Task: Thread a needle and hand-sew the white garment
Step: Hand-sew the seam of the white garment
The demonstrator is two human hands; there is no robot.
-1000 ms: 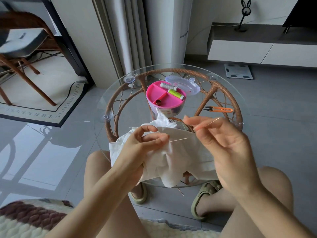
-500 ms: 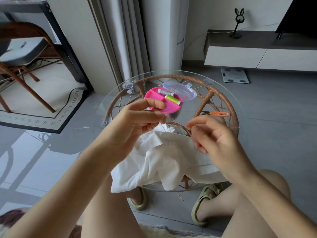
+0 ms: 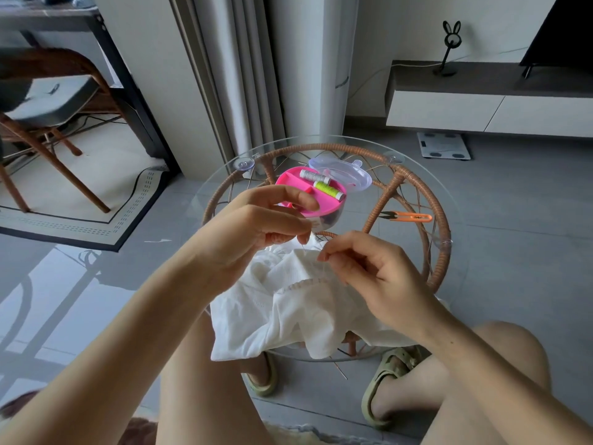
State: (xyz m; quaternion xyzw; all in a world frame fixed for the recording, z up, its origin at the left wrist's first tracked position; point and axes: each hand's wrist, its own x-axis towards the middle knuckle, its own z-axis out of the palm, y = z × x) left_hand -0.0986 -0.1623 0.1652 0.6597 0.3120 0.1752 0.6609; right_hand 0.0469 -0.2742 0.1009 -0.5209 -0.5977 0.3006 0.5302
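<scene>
Over near edge of table (image 3: 429, 205) — white garment (image 3: 288, 309)

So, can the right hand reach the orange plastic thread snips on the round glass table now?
Probably yes. The orange thread snips lie uncovered on the round glass table, just beyond the right hand, with nothing between them. Its fingers seem to pinch a thread, which may need letting go.

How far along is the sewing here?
Done: the pink sewing kit stands open on the glass table, the white garment spread in front. In hand: the left hand and right hand each pinch a fine strand over the garment. Left: the stitching; whether the needle is threaded is too small to tell.
</scene>
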